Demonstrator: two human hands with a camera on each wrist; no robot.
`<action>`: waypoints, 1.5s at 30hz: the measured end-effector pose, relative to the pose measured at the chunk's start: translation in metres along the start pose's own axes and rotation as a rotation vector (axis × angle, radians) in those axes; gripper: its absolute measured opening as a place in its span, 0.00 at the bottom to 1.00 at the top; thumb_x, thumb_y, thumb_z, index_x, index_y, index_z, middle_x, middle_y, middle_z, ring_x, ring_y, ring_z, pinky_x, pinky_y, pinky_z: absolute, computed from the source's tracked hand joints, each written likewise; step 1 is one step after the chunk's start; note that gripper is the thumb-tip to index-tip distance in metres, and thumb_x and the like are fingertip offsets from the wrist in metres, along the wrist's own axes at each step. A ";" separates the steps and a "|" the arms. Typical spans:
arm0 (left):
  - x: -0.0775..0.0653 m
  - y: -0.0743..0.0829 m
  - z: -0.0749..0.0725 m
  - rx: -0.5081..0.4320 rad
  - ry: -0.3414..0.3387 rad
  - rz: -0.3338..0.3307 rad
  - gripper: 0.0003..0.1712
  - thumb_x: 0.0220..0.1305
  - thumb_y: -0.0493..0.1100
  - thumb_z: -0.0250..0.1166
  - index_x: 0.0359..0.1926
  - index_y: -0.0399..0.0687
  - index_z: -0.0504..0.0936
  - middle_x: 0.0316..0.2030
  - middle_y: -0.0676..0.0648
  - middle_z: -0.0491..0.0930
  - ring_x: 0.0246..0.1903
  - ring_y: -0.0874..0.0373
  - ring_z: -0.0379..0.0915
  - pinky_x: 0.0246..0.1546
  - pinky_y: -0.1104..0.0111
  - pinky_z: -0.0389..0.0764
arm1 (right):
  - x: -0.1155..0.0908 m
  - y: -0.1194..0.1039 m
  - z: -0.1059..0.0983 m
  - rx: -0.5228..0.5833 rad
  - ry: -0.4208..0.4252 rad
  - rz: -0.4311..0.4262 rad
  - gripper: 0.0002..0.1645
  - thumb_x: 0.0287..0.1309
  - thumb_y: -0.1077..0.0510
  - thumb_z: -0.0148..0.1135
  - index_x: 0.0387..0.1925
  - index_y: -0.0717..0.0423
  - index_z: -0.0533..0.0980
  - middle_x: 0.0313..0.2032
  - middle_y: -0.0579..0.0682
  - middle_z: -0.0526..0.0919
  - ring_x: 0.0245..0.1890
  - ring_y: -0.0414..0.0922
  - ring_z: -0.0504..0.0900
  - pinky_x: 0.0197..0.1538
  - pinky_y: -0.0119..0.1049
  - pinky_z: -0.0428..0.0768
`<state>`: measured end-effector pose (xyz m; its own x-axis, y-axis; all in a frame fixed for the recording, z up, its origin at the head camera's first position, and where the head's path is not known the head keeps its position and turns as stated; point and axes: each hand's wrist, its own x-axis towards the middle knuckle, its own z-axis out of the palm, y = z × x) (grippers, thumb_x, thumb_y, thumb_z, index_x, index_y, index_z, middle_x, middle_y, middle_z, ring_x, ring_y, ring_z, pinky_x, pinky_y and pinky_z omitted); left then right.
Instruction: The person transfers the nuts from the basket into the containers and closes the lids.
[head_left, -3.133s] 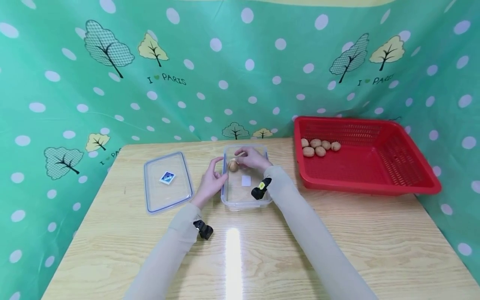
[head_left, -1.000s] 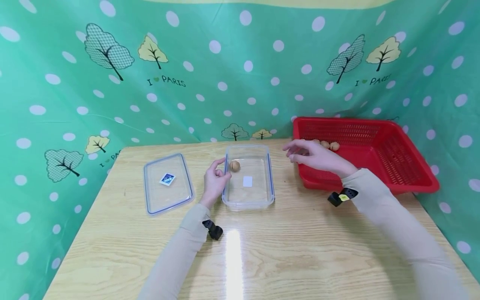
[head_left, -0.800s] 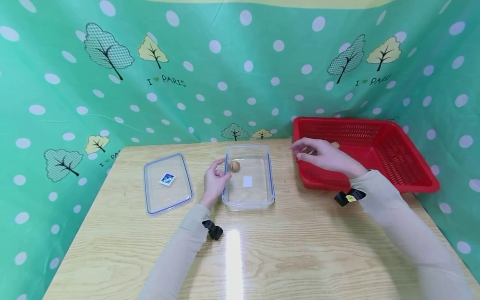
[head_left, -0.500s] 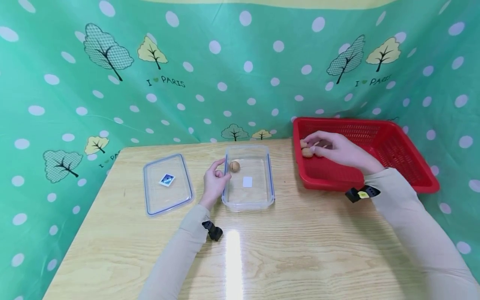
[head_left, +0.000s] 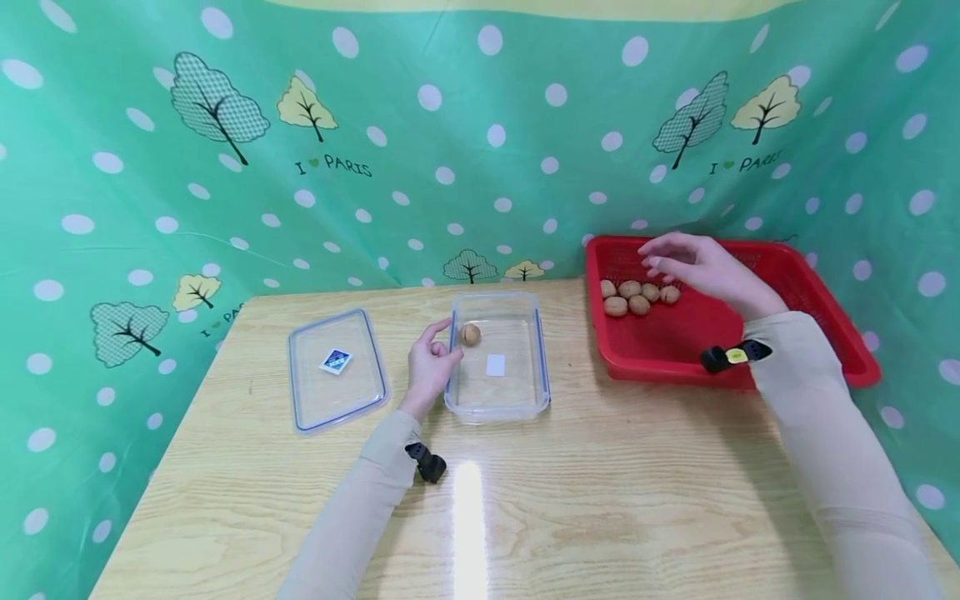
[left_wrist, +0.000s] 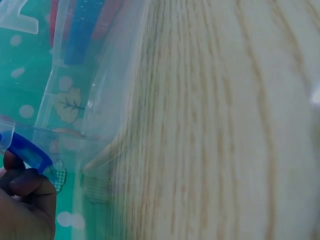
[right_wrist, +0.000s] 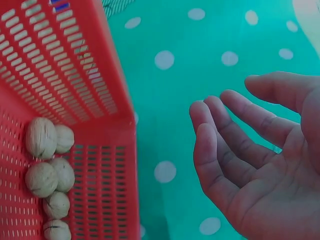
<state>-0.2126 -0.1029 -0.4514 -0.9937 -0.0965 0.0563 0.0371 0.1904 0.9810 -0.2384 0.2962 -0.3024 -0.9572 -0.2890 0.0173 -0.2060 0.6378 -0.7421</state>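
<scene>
In the head view my left hand (head_left: 430, 362) pinches the left rim of a clear plastic food container (head_left: 497, 408). The left wrist view has that hand (left_wrist: 27, 195) with bent fingers at a blue latch (left_wrist: 29, 151). One walnut (head_left: 470, 334) lies inside the container near its left wall, beside a small white square (head_left: 495, 365). Above the red plastic basket (head_left: 660, 354) hovers my right hand (head_left: 701, 265), its fingers loosely bent and nothing in them. Several walnuts (head_left: 629, 289) are gathered in the basket's back left corner, also seen as walnuts (right_wrist: 42, 177) in the right wrist view.
A clear lid (head_left: 318, 408) with a blue seal lies flat on the wooden table (head_left: 555, 500), left of the container. A small blue and white diamond-shaped label or packet (head_left: 336, 361) is on the lid. A green patterned curtain (head_left: 495, 183) hangs behind the table.
My right hand has gone from the container to the basket, dipped among the walnuts, then lifted up and rightward without one. The left hand stays at the container's rim.
</scene>
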 end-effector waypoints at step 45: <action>-0.001 0.007 -0.001 0.156 -0.013 0.025 0.33 0.53 0.28 0.63 0.63 0.45 0.73 0.14 0.54 0.64 0.14 0.64 0.58 0.16 0.74 0.63 | 0.044 0.112 0.001 0.049 -0.061 0.205 0.26 0.71 0.57 0.49 0.57 0.78 0.66 0.49 0.71 0.75 0.42 0.52 0.80 0.50 0.45 0.79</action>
<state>-0.2112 -0.1022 -0.4441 -0.9941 -0.0772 0.0766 0.0457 0.3421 0.9385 -0.3032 0.3542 -0.3858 -0.9636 -0.2004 -0.1771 0.0035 0.6529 -0.7575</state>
